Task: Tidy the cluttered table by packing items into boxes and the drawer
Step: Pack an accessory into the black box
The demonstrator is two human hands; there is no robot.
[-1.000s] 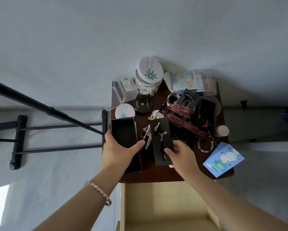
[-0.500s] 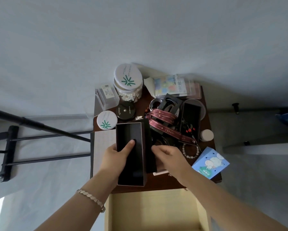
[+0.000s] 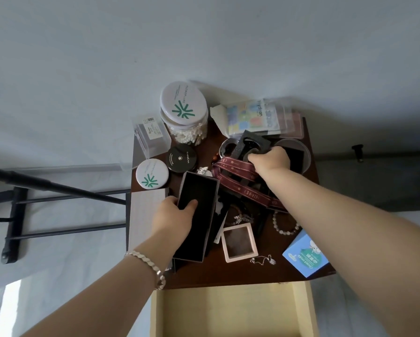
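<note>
My left hand grips a long open black box, thumb inside it, over the left side of the dark wooden table. My right hand reaches to the back of the table and curls its fingers on a black foam insert lying over a round container. A maroon lanyard runs under that wrist. A small pink square box, a silver necklace, a bead bracelet and a blue carton lie at the front right. An open pale drawer is below the table's front edge.
At the back left stand a cotton-swab jar with a white lid, a clear plastic case, a black round compact and a small white tin. Colourful packets lie at the back. A black metal frame is left of the table.
My right hand left the front of the table and reached back onto the black foam insert. The left hand still holds the black box, now tilted. The pink square box is uncovered.
</note>
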